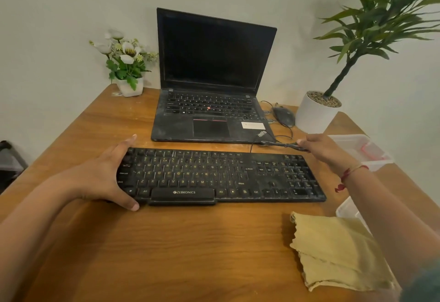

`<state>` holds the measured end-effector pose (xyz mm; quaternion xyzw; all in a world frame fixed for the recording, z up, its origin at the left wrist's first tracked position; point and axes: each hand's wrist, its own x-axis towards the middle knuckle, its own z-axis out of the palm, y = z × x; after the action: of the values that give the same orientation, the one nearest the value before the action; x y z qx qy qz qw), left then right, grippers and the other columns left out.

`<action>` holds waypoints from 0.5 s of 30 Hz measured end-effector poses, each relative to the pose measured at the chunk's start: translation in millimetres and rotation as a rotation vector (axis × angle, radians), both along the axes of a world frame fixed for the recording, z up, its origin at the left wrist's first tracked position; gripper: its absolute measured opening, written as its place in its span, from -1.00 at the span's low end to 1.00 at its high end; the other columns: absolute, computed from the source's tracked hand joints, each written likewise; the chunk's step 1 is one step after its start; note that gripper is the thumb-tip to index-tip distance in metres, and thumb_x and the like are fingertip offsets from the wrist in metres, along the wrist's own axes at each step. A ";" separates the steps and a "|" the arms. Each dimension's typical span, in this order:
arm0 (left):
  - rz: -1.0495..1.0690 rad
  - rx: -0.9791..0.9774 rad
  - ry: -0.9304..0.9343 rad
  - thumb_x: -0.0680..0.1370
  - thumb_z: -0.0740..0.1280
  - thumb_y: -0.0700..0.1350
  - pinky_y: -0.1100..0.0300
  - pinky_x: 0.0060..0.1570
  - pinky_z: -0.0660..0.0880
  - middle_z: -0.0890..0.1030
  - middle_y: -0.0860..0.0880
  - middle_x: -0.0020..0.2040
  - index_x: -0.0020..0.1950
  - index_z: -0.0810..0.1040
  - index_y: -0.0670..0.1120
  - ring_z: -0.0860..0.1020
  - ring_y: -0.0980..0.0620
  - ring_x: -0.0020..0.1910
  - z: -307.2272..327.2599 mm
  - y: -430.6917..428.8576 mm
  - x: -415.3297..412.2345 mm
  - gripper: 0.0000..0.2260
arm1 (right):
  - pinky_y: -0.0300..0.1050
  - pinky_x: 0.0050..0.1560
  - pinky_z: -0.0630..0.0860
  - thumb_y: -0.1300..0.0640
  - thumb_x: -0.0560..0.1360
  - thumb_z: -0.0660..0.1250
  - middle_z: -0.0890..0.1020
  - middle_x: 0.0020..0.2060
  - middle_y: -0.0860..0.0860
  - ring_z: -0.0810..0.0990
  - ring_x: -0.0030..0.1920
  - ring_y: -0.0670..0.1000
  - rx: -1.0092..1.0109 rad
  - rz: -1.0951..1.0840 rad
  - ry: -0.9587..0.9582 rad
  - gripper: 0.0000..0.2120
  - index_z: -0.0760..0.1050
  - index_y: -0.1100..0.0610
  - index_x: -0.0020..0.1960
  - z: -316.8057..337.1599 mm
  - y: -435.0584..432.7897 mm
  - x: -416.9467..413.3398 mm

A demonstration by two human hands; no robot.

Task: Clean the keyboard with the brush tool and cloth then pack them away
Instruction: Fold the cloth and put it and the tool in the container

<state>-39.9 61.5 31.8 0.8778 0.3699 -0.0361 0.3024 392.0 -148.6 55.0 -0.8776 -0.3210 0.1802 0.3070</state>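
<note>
a: where does the job stand?

b: at the start, i'd judge. the keyboard (214,175) lies flat across the middle of the frame on the table (190,254), just in front of the laptop (214,75), and its keys look dusty. no cleaning tool is in either hand.

a: what are the hands doing?

b: the left hand (107,178) grips the keyboard's left end, thumb on the front edge and fingers curled over the back edge. the right hand (319,147), at centre right, pinches the bundled cable (281,144) just behind the keyboard's far right corner. it looks like placing or steadying the keyboard.

a: and the tools?

b: the cloth (338,251) sits folded at lower right, apart from the keyboard. a clear box (357,144) stands at the right edge. a red thing (371,153) lies in it, perhaps the brush, but it's too blurred to say.

a: so next?

b: probably let go of the cable and reach the right hand into that box for the brush, with the left hand holding the keyboard steady for sweeping between the keys.
</note>
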 end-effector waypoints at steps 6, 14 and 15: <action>0.018 0.087 -0.016 -0.08 0.54 0.37 0.00 0.31 0.33 0.09 0.08 0.48 0.49 -0.28 0.21 0.23 0.02 0.39 -5.2 4.6 4.0 0.38 | 0.04 0.10 0.41 -0.17 0.60 0.12 0.59 0.02 0.13 0.52 0.08 0.16 -0.064 -0.189 -0.094 -0.56 0.50 0.19 0.10 -31.5 -9.4 11.2; 0.003 0.092 -0.103 -0.07 0.57 0.33 0.02 0.34 0.28 0.15 0.06 0.48 0.49 -0.24 0.24 0.22 0.05 0.40 -8.0 14.5 9.9 0.36 | -0.05 -0.12 0.40 -0.02 0.63 0.11 0.51 -0.08 0.11 0.47 -0.06 0.08 0.007 -0.277 0.111 -0.76 0.41 0.15 0.07 -35.4 6.7 14.4; 0.003 0.091 -0.111 -0.08 0.57 0.32 0.01 0.35 0.27 0.15 0.06 0.48 0.49 -0.24 0.24 0.22 0.04 0.40 -7.5 15.8 11.8 0.36 | -0.08 -0.22 0.39 -0.02 0.62 0.13 0.50 -0.12 0.10 0.46 -0.15 0.06 0.035 -0.294 0.136 -0.77 0.41 0.13 0.01 -35.3 7.8 16.2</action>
<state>-28.1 77.3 24.3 0.8908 0.3550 0.0298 0.2820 408.2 -140.8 19.7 -0.8953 -0.1708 0.1868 0.3665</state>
